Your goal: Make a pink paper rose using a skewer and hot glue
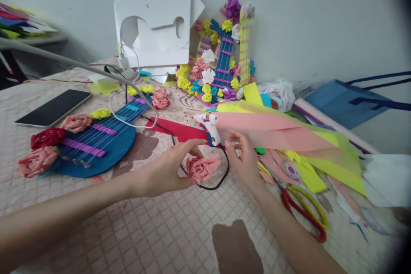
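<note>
My left hand (pixel 165 169) has its thumb and fingers around the left side of a pink crepe-paper rose (pixel 203 168), the thumb against its lower edge. My right hand (pixel 244 160) is just right of the rose, with its fingers loosely bent and apart; no object shows in it, though the fingertips are slightly blurred. Beyond the two hands a white glue gun (pixel 210 127) lies near the pink crepe paper (pixel 272 130), and its black cord (pixel 227 171) loops around the rose. To the left lies a blue paper guitar (pixel 105 150) with purple strips, strings and paper roses along its edge.
Scissors (pixel 302 209) with red and yellow handles and a tape roll (pixel 291 171) lie at right among paper scraps. A phone (pixel 54 107) is at far left. Decorated paper guitars (pixel 224 60) and white boards (pixel 154 25) lean on the wall. A white cable (pixel 111 102) crosses the left side.
</note>
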### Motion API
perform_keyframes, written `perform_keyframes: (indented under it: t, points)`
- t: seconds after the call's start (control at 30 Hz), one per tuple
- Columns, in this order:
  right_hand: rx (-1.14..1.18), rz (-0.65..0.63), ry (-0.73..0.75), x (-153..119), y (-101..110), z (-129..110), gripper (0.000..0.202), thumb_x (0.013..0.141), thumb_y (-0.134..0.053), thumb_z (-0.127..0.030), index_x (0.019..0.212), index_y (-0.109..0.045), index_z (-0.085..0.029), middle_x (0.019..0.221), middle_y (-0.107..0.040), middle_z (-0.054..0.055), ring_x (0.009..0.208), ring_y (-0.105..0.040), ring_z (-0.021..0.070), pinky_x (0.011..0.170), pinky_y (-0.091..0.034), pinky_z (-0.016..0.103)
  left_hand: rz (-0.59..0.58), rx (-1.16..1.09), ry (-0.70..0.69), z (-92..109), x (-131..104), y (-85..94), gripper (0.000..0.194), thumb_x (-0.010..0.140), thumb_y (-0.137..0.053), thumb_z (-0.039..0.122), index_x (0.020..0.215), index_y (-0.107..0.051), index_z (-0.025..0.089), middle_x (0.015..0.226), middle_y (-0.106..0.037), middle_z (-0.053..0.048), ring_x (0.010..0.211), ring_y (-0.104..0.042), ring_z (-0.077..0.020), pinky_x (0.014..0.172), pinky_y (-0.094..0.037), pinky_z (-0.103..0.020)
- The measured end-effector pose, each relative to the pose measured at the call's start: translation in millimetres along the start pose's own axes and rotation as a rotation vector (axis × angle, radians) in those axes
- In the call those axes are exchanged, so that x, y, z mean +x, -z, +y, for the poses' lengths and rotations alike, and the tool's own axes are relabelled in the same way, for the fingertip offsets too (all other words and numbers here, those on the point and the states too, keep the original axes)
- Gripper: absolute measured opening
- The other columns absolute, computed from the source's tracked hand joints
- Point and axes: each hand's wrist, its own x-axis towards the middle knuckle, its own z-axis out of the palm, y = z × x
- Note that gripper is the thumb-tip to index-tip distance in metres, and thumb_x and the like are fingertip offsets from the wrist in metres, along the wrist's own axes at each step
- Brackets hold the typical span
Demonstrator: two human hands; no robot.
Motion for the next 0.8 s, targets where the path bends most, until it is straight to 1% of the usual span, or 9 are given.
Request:
perform_keyframes:
  t: [0.1,0.17,0.27,0.37,0.43,0.5,0.57,0.7,0.8]
  points:
    - [0.049,0.021,0.022,-13,13,-8,0.024,0.089,-0.048,-0.028,0.112,-0.054,-0.022,0.105,-0.058,0.007,0.089,-0.057,0.0185,0.076,-0.048,0.033,-0.021,-0.029,0.045,0,-2,-2.7,0.063,0.074,-0.064,0.019,0.129,-0.035,0.026,0.113,-0.057,-0.004,0.098,-0.058,-0.0181,0.084,-0.047,-0.033]
    - [0.08,-0.022,0.034,-14,18,-14,0.023,0.09,-0.047,-0.027,0.11,-0.056,-0.022,0.104,-0.059,0.007,0.083,-0.058,0.0168,0.075,-0.048,0.032,-0.019,-0.029,0.056,-1,-6,-2.6,0.065,0.075,-0.064,0.019,0.132,-0.033,0.027,0.112,-0.057,-0.004,0.102,-0.057,-0.0184,0.088,-0.046,-0.034]
    - [0.143,-0.188,0.041,-2,18,-26,0.028,0.093,-0.042,-0.031,0.115,-0.057,-0.024,0.111,-0.06,0.007,0.084,-0.06,0.0166,0.075,-0.048,0.031,0.0,-0.012,0.061,-1,-12,-0.4,0.067,0.075,-0.063,0.019,0.134,-0.031,0.027,0.113,-0.058,-0.004,0.105,-0.056,-0.0187,0.091,-0.044,-0.035]
    - [0.21,-0.412,0.139,19,10,-37,0.035,0.095,-0.038,-0.04,0.122,-0.056,-0.028,0.12,-0.059,0.005,0.101,-0.058,0.0192,0.083,-0.046,0.032,0.015,0.013,0.067,0,-18,2.1,0.067,0.076,-0.061,0.02,0.134,-0.031,0.027,0.113,-0.058,-0.005,0.103,-0.057,-0.0189,0.089,-0.045,-0.035]
    - [0.235,-0.57,0.185,30,3,-41,0.039,0.096,-0.033,-0.044,0.122,-0.057,-0.028,0.113,-0.063,0.004,0.101,-0.059,0.0189,0.082,-0.046,0.031,0.023,0.027,0.052,1,-21,3.5,0.066,0.076,-0.06,0.021,0.134,-0.029,0.027,0.111,-0.059,-0.005,0.1,-0.059,-0.0189,0.088,-0.046,-0.035]
    - [0.219,-0.67,0.162,37,-3,-39,0.044,0.097,-0.027,-0.047,0.118,-0.06,-0.026,0.099,-0.067,0.004,0.086,-0.062,0.0166,0.075,-0.046,0.029,0.04,0.047,0.044,0,-23,5.1,0.065,0.077,-0.06,0.022,0.134,-0.029,0.027,0.109,-0.06,-0.005,0.099,-0.059,-0.0192,0.088,-0.047,-0.037]
    - [0.161,-0.671,0.138,37,-3,-36,0.047,0.097,-0.026,-0.047,0.112,-0.063,-0.022,0.09,-0.067,0.003,0.075,-0.06,0.0149,0.069,-0.045,0.027,0.053,0.077,0.061,-3,-25,7.1,0.063,0.077,-0.059,0.022,0.133,-0.03,0.027,0.11,-0.06,-0.005,0.1,-0.059,-0.0198,0.089,-0.046,-0.038]
    - [0.025,-0.607,0.181,24,9,-30,0.031,0.092,-0.046,-0.043,0.088,-0.066,-0.02,0.082,-0.061,0.003,0.075,-0.056,0.0156,0.067,-0.04,0.027,0.063,0.094,0.098,-10,-27,11.4,0.066,0.078,-0.06,0.022,0.135,-0.029,0.029,0.114,-0.059,-0.005,0.105,-0.057,-0.0206,0.092,-0.044,-0.04]
    - [0.096,-0.517,0.119,8,19,-32,0.026,0.091,-0.05,-0.037,0.075,-0.061,-0.021,0.073,-0.054,0.001,0.071,-0.052,0.0148,0.067,-0.039,0.027,0.064,0.08,0.118,-14,-26,12.6,0.066,0.077,-0.06,0.02,0.135,-0.03,0.027,0.113,-0.059,-0.005,0.105,-0.057,-0.0201,0.094,-0.043,-0.04]
